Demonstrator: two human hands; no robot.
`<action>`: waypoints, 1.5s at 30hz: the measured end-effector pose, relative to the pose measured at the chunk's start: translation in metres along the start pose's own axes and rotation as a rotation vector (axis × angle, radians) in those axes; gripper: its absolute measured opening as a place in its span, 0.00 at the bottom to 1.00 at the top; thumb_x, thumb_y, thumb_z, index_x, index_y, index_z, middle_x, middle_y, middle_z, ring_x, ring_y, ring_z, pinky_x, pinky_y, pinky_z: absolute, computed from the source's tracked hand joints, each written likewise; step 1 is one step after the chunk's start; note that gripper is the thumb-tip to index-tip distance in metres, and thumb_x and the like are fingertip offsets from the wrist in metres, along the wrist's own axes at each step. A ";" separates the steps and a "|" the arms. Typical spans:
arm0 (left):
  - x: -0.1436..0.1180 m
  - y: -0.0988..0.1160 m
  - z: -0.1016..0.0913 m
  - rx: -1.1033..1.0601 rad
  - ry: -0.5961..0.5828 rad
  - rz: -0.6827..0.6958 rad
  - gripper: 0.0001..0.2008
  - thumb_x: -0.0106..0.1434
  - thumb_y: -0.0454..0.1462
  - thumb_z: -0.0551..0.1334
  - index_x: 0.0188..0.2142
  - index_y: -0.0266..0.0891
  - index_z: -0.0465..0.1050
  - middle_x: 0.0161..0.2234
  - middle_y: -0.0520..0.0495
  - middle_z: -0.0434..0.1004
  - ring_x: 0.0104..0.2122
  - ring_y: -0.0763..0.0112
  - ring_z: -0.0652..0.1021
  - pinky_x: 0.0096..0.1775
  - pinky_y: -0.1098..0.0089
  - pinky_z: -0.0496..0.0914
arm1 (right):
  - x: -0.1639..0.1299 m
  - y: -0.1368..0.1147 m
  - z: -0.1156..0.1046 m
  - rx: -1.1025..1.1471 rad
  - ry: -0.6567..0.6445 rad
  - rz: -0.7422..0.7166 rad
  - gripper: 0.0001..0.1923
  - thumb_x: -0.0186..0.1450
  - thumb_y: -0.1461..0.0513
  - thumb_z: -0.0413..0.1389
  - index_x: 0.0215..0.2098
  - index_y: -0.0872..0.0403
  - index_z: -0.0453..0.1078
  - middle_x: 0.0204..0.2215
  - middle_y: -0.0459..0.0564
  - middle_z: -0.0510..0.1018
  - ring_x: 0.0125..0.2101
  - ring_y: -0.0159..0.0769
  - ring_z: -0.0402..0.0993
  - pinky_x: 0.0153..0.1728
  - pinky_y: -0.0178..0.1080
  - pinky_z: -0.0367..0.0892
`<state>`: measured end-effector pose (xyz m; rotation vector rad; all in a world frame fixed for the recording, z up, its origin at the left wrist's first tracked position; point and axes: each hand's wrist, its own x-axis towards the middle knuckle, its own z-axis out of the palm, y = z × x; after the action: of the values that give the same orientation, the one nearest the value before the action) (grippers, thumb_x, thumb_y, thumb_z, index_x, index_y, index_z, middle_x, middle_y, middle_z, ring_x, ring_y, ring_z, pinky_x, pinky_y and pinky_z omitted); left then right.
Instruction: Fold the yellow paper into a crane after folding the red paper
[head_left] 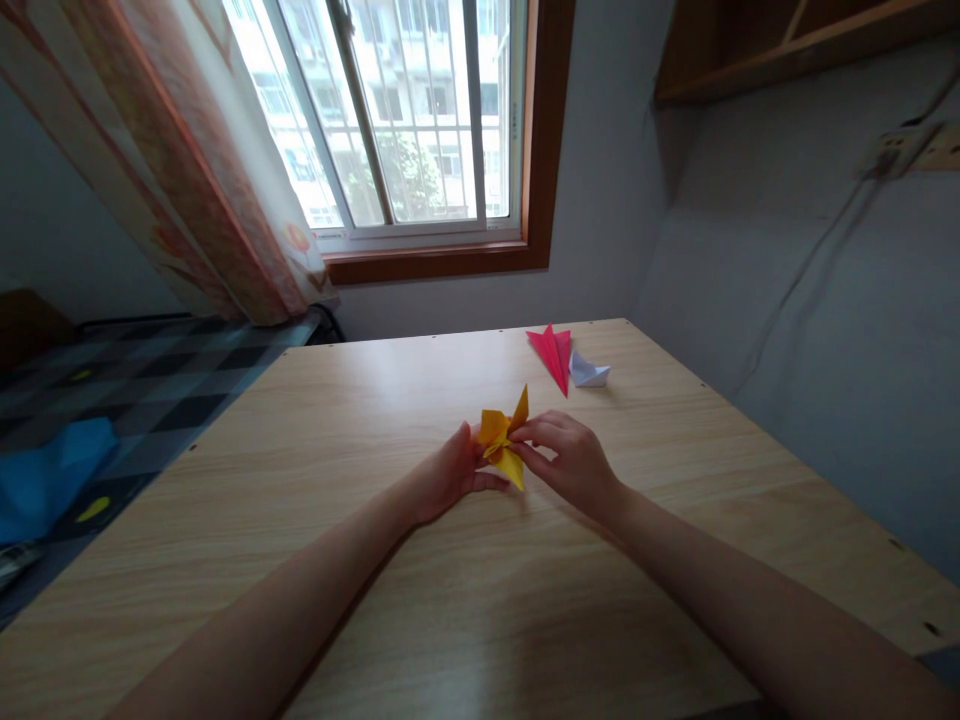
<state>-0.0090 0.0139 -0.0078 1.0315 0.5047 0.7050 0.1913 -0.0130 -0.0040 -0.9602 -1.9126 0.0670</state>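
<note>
Above the middle of the table (360,420), a yellow origami figure (495,437) with several pointed flaps is held between both hands. My left hand (454,475) grips it from the left; the paper hides part of the fingers, and one finger stretches beneath it. On the other side, my right hand (570,455) pinches the paper near its centre with thumb and fingertips. One narrow flap points up and another points down toward me. Farther back lie a pink paper plane (553,352) and a small white paper boat (589,371), side by side.
A window (412,130) with a brown frame is behind the table, beside a patterned curtain (172,150). To the left is a bed with a dark checked cover (172,355) and a blue item (56,475). A wall shelf (810,60) hangs at upper right.
</note>
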 end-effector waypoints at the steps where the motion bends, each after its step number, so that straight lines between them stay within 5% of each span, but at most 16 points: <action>1: -0.001 -0.001 0.001 0.041 0.012 0.039 0.27 0.60 0.55 0.65 0.53 0.42 0.73 0.53 0.41 0.73 0.51 0.57 0.74 0.42 0.64 0.75 | 0.000 0.000 -0.001 -0.017 0.007 0.003 0.04 0.65 0.64 0.60 0.34 0.50 0.77 0.33 0.49 0.82 0.35 0.38 0.77 0.38 0.40 0.70; 5: -0.005 -0.004 0.008 0.251 0.159 0.197 0.25 0.60 0.45 0.69 0.54 0.43 0.67 0.53 0.42 0.71 0.51 0.60 0.73 0.45 0.65 0.74 | 0.002 0.002 -0.004 -0.104 0.012 -0.023 0.04 0.65 0.65 0.59 0.33 0.51 0.76 0.33 0.50 0.82 0.34 0.38 0.77 0.36 0.39 0.69; 16: -0.014 0.003 0.025 0.732 0.464 0.647 0.09 0.59 0.38 0.69 0.37 0.41 0.72 0.43 0.47 0.70 0.43 0.66 0.73 0.39 0.71 0.74 | 0.001 0.003 -0.003 -0.180 -0.035 -0.105 0.03 0.65 0.64 0.59 0.33 0.51 0.75 0.32 0.49 0.82 0.33 0.38 0.75 0.35 0.39 0.67; 24: -0.012 0.006 0.021 0.772 0.411 0.568 0.04 0.58 0.37 0.70 0.34 0.42 0.81 0.38 0.46 0.73 0.38 0.66 0.73 0.36 0.71 0.74 | 0.001 0.001 -0.003 -0.132 -0.023 -0.134 0.05 0.67 0.63 0.58 0.34 0.51 0.76 0.32 0.50 0.82 0.33 0.39 0.75 0.37 0.41 0.68; 31: -0.011 0.002 0.017 0.718 0.449 0.498 0.04 0.58 0.38 0.69 0.33 0.41 0.79 0.34 0.48 0.77 0.33 0.67 0.75 0.36 0.70 0.72 | 0.001 0.002 -0.004 -0.100 0.006 -0.093 0.05 0.67 0.62 0.58 0.34 0.50 0.76 0.32 0.49 0.82 0.34 0.37 0.76 0.36 0.39 0.69; 45: -0.004 0.000 0.011 0.516 0.332 0.437 0.12 0.58 0.44 0.70 0.34 0.38 0.76 0.34 0.48 0.77 0.35 0.66 0.75 0.39 0.69 0.71 | 0.002 0.003 -0.003 -0.016 -0.006 -0.071 0.04 0.67 0.62 0.59 0.34 0.50 0.76 0.31 0.49 0.81 0.33 0.37 0.75 0.36 0.39 0.69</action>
<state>-0.0043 0.0041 -0.0025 1.5443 0.7845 1.1828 0.1951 -0.0111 -0.0021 -0.9025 -1.9536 0.0134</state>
